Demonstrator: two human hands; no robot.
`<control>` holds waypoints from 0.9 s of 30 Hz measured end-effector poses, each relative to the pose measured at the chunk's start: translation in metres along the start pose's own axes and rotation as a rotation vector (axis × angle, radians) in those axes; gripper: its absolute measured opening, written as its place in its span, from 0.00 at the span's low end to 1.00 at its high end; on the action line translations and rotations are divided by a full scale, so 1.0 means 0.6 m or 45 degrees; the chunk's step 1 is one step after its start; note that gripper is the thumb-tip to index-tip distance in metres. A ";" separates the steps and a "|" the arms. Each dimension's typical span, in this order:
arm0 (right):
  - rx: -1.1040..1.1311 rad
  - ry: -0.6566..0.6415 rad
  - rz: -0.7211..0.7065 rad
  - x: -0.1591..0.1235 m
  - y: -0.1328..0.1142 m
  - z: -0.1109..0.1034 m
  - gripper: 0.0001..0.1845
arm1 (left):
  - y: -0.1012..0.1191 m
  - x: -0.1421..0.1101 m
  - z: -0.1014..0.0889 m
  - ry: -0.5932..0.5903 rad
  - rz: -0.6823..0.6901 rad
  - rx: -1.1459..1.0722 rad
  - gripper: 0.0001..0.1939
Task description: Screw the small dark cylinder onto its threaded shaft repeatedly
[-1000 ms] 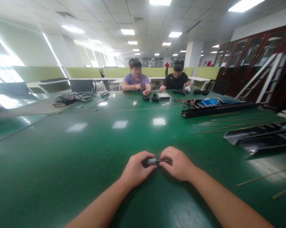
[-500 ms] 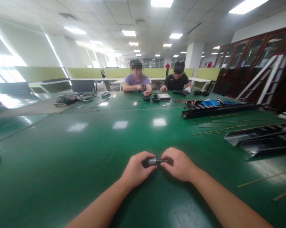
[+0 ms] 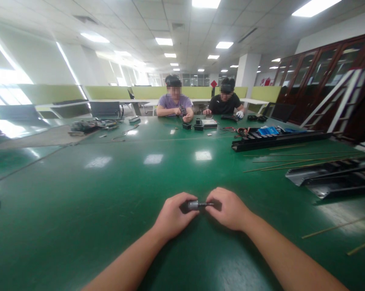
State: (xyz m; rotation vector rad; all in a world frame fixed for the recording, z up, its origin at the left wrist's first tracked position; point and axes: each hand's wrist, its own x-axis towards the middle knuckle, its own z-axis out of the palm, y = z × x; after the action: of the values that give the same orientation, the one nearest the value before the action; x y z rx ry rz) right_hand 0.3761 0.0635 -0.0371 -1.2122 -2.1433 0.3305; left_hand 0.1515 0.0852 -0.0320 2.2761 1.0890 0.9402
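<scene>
Near the front of the green table, a short silver cylinder (image 3: 193, 205) with a thin dark rod (image 3: 204, 204) along its right side lies level between my hands. My left hand (image 3: 175, 212) is closed on the cylinder, thumb below and fingers above. The rod's right end sits in the pinch of my right hand (image 3: 228, 208), thumb and fingertips around it. The piece is too small and blurred to tell its exact kind. Part of the cylinder's left end is hidden in my left palm.
Black metal channels (image 3: 279, 140) and thin yellowish rods (image 3: 291, 162) lie to the right. Across the green table (image 3: 109, 194), two people sit with black parts before them. A tangled heap (image 3: 91, 126) is at the far left; a ladder (image 3: 346, 99) stands behind the right side.
The cylinder and rod have shifted very slightly left, and the rod shows a little more clearly. Both hands keep nearly the same pose. Across the table, the right person's hand has lowered slightly.
</scene>
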 end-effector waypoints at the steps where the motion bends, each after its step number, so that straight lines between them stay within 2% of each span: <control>1: 0.002 -0.001 0.000 0.000 0.000 0.000 0.03 | 0.000 0.000 0.000 0.001 0.002 0.000 0.13; 27: -0.025 0.010 0.022 0.000 0.009 -0.003 0.03 | 0.002 0.000 -0.003 0.029 -0.010 0.047 0.14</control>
State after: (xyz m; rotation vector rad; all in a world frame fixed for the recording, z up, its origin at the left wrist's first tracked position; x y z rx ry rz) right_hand 0.3811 0.0666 -0.0383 -1.2415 -2.1350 0.3127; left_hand 0.1510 0.0849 -0.0303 2.2947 1.1331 0.9522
